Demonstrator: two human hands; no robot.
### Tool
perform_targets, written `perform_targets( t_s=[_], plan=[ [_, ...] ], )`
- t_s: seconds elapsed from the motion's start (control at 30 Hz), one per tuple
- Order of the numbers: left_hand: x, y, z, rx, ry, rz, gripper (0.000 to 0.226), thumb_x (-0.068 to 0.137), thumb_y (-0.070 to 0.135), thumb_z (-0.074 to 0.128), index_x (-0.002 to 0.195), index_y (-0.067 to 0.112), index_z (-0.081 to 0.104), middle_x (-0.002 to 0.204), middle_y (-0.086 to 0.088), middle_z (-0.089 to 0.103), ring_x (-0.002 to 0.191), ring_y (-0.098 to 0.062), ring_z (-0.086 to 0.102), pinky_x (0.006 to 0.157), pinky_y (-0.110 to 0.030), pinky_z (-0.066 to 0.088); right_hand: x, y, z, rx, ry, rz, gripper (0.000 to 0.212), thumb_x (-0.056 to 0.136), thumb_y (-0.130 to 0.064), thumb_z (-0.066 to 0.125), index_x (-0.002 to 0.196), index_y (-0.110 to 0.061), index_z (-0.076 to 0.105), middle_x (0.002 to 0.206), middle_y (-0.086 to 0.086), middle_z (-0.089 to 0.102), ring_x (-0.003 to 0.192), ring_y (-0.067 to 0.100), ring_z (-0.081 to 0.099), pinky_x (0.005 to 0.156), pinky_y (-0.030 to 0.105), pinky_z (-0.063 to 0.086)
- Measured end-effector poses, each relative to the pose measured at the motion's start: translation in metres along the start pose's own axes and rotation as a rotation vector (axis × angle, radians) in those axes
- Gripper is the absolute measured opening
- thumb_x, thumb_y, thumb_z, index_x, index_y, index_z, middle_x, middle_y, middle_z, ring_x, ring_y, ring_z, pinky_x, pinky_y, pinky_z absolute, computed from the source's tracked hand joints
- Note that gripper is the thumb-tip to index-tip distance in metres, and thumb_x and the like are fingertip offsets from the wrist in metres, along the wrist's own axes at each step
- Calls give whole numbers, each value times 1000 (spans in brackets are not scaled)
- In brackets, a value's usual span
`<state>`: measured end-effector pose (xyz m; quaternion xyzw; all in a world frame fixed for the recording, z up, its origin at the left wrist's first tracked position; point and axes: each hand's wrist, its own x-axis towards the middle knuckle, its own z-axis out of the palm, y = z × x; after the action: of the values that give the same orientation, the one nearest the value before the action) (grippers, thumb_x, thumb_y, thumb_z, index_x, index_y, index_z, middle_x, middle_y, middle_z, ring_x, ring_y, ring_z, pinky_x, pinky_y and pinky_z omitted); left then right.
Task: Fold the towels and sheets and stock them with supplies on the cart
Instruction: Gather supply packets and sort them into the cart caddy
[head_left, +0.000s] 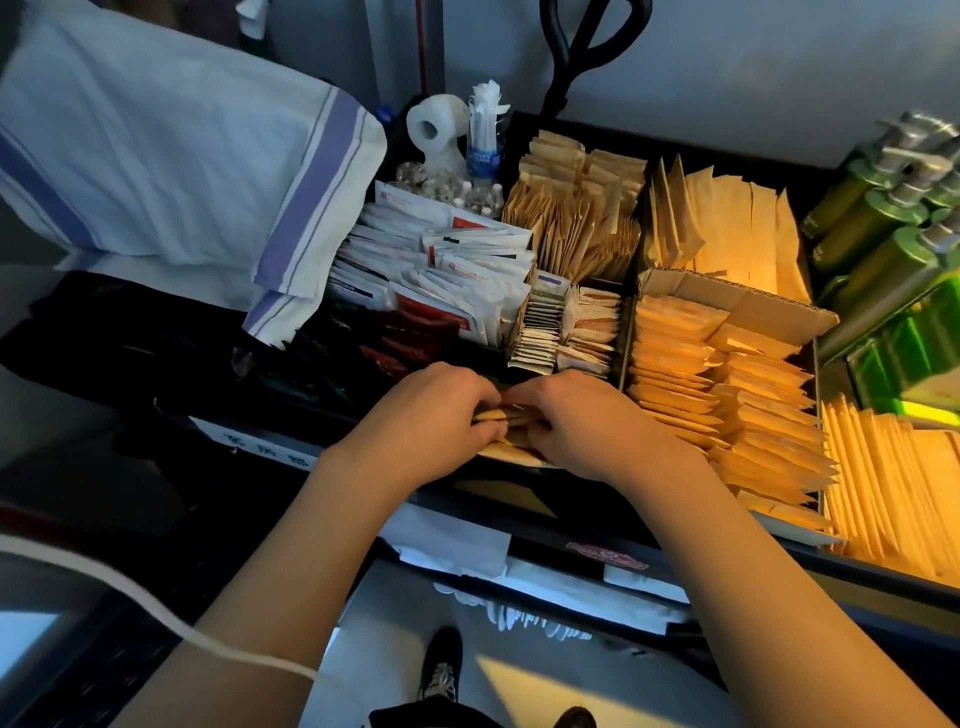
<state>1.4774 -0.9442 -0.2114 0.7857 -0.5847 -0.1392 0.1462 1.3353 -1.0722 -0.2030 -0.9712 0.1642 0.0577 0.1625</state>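
Note:
My left hand and my right hand meet over the front middle compartment of the cart's top tray. Both grip a small stack of tan paper packets with curled fingers; most of the stack is hidden under my hands. A folded white cloth with blue stripes lies on the left side of the cart, overhanging the tray.
Compartments hold white and red sachets, brown packets, orange packets and small tea-bag-like sachets. Green pump bottles stand at the right. A toilet roll and a water bottle stand at the back.

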Motion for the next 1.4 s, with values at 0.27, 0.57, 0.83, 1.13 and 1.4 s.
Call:
perform_targets(
  t_s=[0.27,0.57,0.83,1.13,1.4],
  plan=[
    [-4,2,3,-49,70,-67,18,90,35,73,107,35,69,94,10,67,93,-16,60,77,-40,54,-6,4,2,7,136,-4,33,95,-22,49,122,-33,63,100,0,73,94,27,63,72,41,54],
    [-4,6,4,-59,130,-89,15,98,23,62,111,30,66,98,3,67,92,-23,60,79,-47,53,-11,14,1,39,211,14,43,89,-17,67,128,-33,64,114,1,72,104,25,64,84,39,54],
    [-4,12,2,-165,107,-34,37,94,8,62,123,29,66,112,5,66,101,-17,60,86,-42,54,-14,18,1,85,299,48,34,87,-20,77,120,-28,70,107,0,75,102,26,67,86,43,56],
    [-2,24,15,-202,56,-8,27,95,18,67,120,29,67,107,7,65,100,-15,58,89,-44,53,-24,17,4,92,320,56,30,86,-39,79,112,-25,73,101,-5,72,94,19,64,78,39,54],
    [6,36,2,-221,170,76,33,95,11,66,126,22,69,116,2,68,105,-15,60,93,-36,51,-39,29,-8,133,419,87,34,86,-15,79,117,-26,72,107,-3,75,97,19,66,78,31,50]
  ],
)
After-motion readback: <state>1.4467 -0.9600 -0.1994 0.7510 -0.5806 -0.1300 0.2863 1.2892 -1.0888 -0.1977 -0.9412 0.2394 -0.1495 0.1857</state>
